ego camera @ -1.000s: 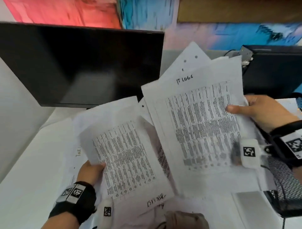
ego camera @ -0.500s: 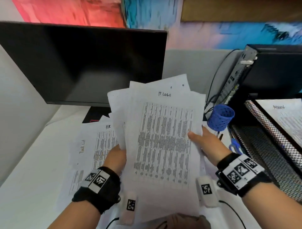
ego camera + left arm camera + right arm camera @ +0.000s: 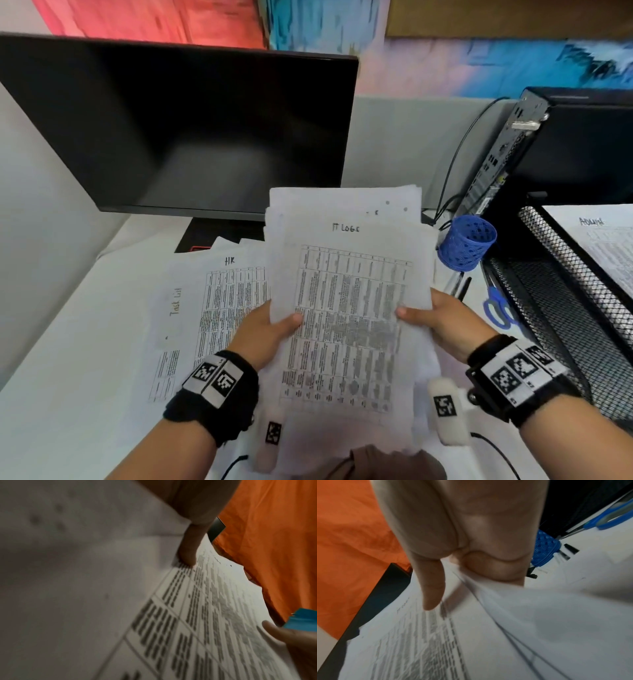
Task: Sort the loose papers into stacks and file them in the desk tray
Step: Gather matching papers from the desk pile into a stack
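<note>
Above the white desk [image 3: 61,394], the left hand [image 3: 263,335] and right hand [image 3: 442,325] pinch opposite edges of the white printed "IT Logs" paper stack [image 3: 346,308], likely squaring it for the black mesh desk tray [image 3: 561,308].

The left hand [image 3: 192,520] pinches the edge of a sheaf of papers [image 3: 197,615], its thumb pressed on the printed table of the top sheet. A fingertip of the right hand [image 3: 295,642] holds the far edge, with orange fabric [image 3: 274,547] behind.
</note>
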Tool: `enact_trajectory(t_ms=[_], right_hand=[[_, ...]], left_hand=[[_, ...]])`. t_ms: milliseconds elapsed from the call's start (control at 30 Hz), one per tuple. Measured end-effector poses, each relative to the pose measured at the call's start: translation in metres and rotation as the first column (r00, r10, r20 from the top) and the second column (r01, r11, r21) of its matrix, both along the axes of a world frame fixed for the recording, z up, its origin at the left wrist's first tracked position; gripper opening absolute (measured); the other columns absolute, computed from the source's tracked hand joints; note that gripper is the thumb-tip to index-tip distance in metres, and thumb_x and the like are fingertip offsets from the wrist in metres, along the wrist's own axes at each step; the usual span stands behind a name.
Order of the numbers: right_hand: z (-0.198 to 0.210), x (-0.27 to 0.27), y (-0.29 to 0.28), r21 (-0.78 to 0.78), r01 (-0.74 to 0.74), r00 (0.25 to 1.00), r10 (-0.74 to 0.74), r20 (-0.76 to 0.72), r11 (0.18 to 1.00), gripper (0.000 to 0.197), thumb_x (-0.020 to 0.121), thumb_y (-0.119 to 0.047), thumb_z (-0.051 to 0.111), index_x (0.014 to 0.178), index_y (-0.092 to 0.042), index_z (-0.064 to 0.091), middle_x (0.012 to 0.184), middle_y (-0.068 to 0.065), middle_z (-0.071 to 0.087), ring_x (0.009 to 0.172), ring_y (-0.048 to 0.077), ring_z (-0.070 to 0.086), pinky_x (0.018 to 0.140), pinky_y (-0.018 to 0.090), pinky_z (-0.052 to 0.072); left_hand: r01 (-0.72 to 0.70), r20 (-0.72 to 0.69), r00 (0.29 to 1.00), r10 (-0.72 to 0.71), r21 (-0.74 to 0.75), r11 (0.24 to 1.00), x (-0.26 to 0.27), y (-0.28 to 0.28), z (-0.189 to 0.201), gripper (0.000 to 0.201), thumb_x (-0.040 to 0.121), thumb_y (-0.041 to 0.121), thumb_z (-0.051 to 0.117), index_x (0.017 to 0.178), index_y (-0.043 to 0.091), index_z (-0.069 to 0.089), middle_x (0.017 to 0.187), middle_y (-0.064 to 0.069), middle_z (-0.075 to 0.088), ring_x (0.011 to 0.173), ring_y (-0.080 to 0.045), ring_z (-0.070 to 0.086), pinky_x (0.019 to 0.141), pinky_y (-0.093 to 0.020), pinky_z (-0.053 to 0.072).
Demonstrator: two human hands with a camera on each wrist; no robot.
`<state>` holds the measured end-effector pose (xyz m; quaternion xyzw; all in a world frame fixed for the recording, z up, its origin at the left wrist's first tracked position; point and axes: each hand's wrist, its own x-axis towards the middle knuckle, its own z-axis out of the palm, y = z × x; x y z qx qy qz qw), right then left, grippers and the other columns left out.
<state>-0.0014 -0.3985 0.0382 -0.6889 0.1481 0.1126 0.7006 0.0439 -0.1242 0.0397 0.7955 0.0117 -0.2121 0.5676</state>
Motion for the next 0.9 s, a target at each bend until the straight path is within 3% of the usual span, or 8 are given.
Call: enact_trajectory(t_ms=[67,167,233,400,500,600,700,900], right_hand=[[-0.006,0.001,-0.005,-0.067,0.065,0.998,-0.065,0.006,0.996,0.081,0.041,-0.045,0.090,0.111,-0.012,0.066,0.108,0.005,0.072,0.100,0.024,0.068,0.093,0.041,0.049],[-0.017,0.001,-0.012,-0.126,0.206,0.978,-0.206,0.008,0.970,0.037,0.074,-0.014,0.076,0.109,-0.010,0.065,0.106,0.007,0.070,0.094,0.020,0.067,0.088,0.036,0.050],[-0.029,-0.002,-0.019,-0.100,0.306,0.950,-0.311,-0.033,0.947,0.033,0.084,-0.001,0.064,0.117,-0.004,0.061,0.108,0.011,0.068,0.095,0.023,0.065,0.085,0.036,0.050],[-0.059,-0.016,-0.026,-0.043,0.434,0.885,-0.434,-0.167,0.900,0.043,0.081,-0.005,0.068,0.121,0.002,0.056,0.115,0.019,0.065,0.107,0.037,0.061,0.100,0.055,0.042],[-0.076,-0.023,-0.026,0.029,0.435,0.887,-0.423,-0.186,0.900,0.083,0.051,-0.025,0.090,0.123,-0.001,0.057,0.116,0.021,0.065,0.109,0.037,0.061,0.099,0.058,0.042],[-0.075,-0.024,-0.020,0.069,0.399,0.901,-0.378,-0.213,0.914,0.049,0.079,-0.005,0.071,0.125,0.000,0.055,0.118,0.023,0.063,0.111,0.037,0.060,0.098,0.056,0.042],[-0.075,-0.024,-0.024,0.073,0.410,0.893,-0.383,-0.237,0.909,0.039,0.086,0.003,0.060,0.125,0.000,0.055,0.115,0.022,0.064,0.102,0.033,0.063,0.086,0.045,0.049],[-0.079,-0.030,-0.027,0.093,0.430,0.883,-0.396,-0.253,0.898,0.095,0.033,-0.026,0.090,0.120,-0.002,0.058,0.108,0.023,0.068,0.100,0.038,0.065,0.091,0.054,0.048]], left_hand=[[0.056,-0.029,0.998,-0.056,0.010,0.998,0.001,0.003,-0.001,0.010,0.089,0.038,0.061,0.098,0.037,0.063,0.095,0.018,0.065,0.094,-0.003,0.061,0.081,-0.025,0.047],[-0.018,-0.011,1.000,0.019,0.095,0.995,0.009,0.012,-0.014,0.023,0.090,0.044,0.057,0.105,0.030,0.067,0.107,0.011,0.065,0.104,-0.012,0.060,0.091,-0.029,0.043],[-0.115,0.035,0.993,0.110,0.248,0.962,0.018,0.028,-0.029,0.028,0.089,0.038,0.061,0.113,0.025,0.066,0.116,0.005,0.063,0.114,-0.019,0.057,0.098,-0.033,0.041],[-0.134,-0.020,0.969,0.246,0.796,0.590,0.041,0.084,-0.067,0.063,0.072,0.040,0.070,0.129,0.025,0.049,0.133,-0.014,0.044,0.120,-0.035,0.043,0.099,-0.044,0.039],[-0.107,-0.047,0.958,0.282,0.855,0.507,0.049,0.099,-0.077,0.095,0.056,0.060,0.076,0.134,0.017,0.039,0.131,-0.017,0.045,0.120,-0.037,0.040,0.098,-0.050,0.038],[-0.156,-0.045,0.940,0.338,0.825,0.544,0.050,0.098,-0.077,0.100,0.058,0.052,0.082,0.137,0.017,0.033,0.131,-0.020,0.043,0.121,-0.039,0.041,0.100,-0.048,0.039],[-0.249,-0.107,0.903,0.415,0.658,0.710,0.050,0.096,-0.075,0.096,0.067,0.028,0.084,0.143,0.014,0.029,0.136,-0.017,0.048,0.123,-0.037,0.047,0.100,-0.045,0.043],[-0.297,-0.022,0.936,0.351,0.484,0.823,0.039,0.083,-0.068,0.032,0.091,0.019,0.062,0.114,-0.003,0.060,0.096,-0.012,0.066,0.077,-0.024,0.059,0.067,-0.024,0.044]])
